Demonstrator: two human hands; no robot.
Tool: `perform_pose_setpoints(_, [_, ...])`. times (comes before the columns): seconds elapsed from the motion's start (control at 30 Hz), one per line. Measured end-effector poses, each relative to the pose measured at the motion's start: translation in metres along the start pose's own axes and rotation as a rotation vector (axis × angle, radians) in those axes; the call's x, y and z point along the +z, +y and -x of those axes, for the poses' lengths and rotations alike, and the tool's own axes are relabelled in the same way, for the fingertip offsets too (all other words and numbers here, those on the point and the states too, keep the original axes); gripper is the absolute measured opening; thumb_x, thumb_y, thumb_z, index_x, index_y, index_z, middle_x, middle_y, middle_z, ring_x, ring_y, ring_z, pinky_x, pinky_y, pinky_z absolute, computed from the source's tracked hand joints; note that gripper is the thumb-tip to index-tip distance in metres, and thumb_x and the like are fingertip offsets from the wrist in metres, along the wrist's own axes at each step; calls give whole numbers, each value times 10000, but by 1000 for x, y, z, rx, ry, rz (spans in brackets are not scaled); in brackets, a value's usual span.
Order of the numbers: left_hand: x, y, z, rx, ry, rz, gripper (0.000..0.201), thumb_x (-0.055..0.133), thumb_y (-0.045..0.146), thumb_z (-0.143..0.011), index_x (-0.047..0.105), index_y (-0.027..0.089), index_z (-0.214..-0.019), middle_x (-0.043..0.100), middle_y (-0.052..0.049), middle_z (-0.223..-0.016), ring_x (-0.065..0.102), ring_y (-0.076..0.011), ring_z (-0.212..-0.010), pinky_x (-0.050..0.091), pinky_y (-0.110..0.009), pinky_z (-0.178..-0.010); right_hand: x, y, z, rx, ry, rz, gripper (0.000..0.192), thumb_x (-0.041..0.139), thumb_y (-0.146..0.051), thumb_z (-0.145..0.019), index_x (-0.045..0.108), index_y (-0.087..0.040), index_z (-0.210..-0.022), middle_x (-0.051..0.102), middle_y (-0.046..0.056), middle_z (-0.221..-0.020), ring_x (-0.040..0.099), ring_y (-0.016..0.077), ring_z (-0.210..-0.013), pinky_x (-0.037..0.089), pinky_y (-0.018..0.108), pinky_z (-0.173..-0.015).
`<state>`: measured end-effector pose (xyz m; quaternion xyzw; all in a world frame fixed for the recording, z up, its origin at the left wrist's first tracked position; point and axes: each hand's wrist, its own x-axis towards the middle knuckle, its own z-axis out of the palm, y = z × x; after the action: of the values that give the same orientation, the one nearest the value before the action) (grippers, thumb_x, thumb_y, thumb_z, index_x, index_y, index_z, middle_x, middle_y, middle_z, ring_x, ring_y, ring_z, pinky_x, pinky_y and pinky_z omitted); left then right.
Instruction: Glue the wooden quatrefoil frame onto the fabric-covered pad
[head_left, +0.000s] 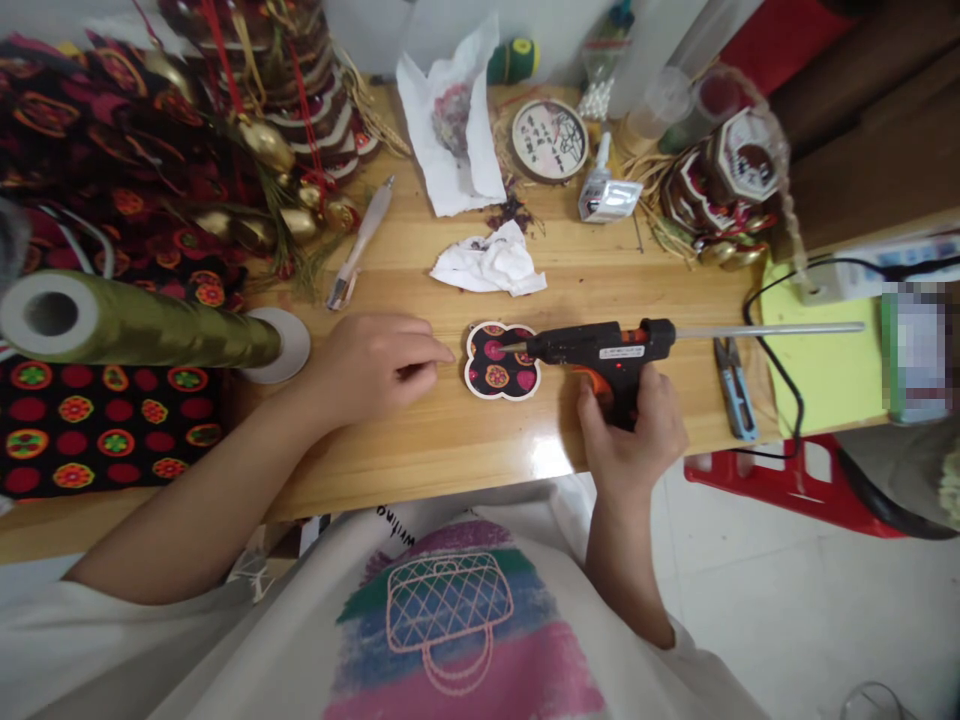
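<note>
Presently the right hand (630, 430) is wrapped around the hot glue gun (600, 350), nozzle over the flower-shaped fabric patch (501, 360) mid-table, while the left hand (371, 365), loosely curled and empty, rests at its nine o'clock; patch looks light, flat, stiff-backed, best pinned by edges.

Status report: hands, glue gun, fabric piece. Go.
Right hand gripping glue gun, nozzle on flower-shaped fabric piece. Left hand resting beside it, fingers just short. Crumpled tissue behind, clear.
</note>
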<state>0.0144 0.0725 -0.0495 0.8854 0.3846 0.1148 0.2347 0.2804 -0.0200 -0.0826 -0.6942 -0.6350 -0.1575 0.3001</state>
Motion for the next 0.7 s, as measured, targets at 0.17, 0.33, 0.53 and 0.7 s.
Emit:
perform_pose_setpoints(0.17, [0, 0, 1, 10, 17, -1, 385, 384, 233, -884, 768, 217, -868, 730, -6, -761, 627, -113, -651, 437, -221, -616, 0, 2, 0, -44, 6, -31, 348, 610, -289, -838, 589, -168, -1163, 658, 48, -784, 618, 159, -638, 466, 262, -560])
perform_pose_setpoints(0.33, [0, 0, 1, 20, 23, 4, 374, 395, 217, -882, 768, 206, -870, 730, -6, -761, 634, -110, -651, 432, -219, -607, 1, 2, 1, -55, 30, -29, 336, 594, -276, -845, 593, -168, -1163, 663, 50, -777, 626, 164, -626, 475, 268, -550])
perform_pose_setpoints(0.53, [1, -1, 1, 51, 47, -8, 362, 408, 202, -888, 769, 196, -866, 733, -12, -760, 633, -108, -644, 428, -216, -604, 0, 2, -1, -81, 37, -39, 326, 613, -243, -845, 600, -152, -1158, 662, 49, -755, 620, 157, -618, 470, 251, -538])
perform_pose_setpoints(0.7, [3, -2, 1, 65, 58, -17, 359, 410, 205, -885, 768, 194, -863, 729, -7, -751, 636, -106, -645, 428, -209, -601, 0, 3, -1, -79, 31, -56, 325, 612, -233, -844, 607, -152, -1159, 663, 47, -768, 618, 155, -625, 467, 248, -543])
